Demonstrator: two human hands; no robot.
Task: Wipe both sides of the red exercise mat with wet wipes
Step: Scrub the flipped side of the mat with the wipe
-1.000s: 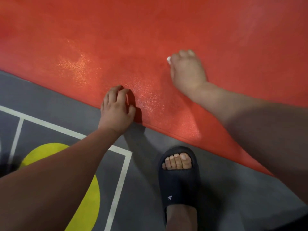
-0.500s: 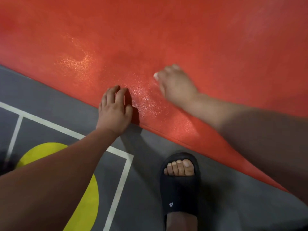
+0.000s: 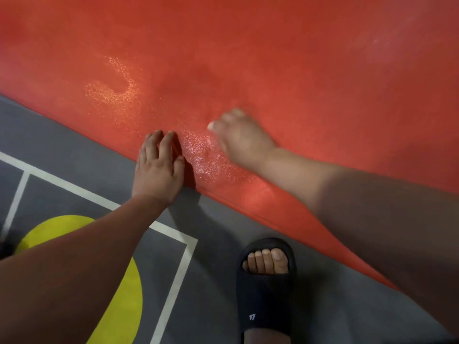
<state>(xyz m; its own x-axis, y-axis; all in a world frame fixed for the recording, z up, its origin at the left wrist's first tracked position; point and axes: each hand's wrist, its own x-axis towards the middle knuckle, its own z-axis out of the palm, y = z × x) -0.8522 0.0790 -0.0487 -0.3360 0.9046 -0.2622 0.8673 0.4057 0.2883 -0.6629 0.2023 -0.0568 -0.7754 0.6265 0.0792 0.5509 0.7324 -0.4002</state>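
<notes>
The red exercise mat (image 3: 285,60) fills the upper part of the view, lying flat on a grey floor, with its near edge running diagonally from left down to right. Wet shiny streaks show on it near that edge. My left hand (image 3: 159,167) rests flat on the mat's near edge, fingers straight. My right hand (image 3: 242,139) is blurred with motion on the mat just right of it, fingers curled around a wet wipe (image 3: 211,125); only a small white tip of the wipe shows past the fingers.
The grey floor (image 3: 74,150) carries white lines (image 3: 173,276) and a yellow circle (image 3: 124,294) at lower left. A foot in a black slide sandal (image 3: 264,291) stands on the floor just below the mat's edge.
My right hand has slid with the wipe down and left across the mat toward its near edge and my left hand. The left hand has stayed on the edge.
</notes>
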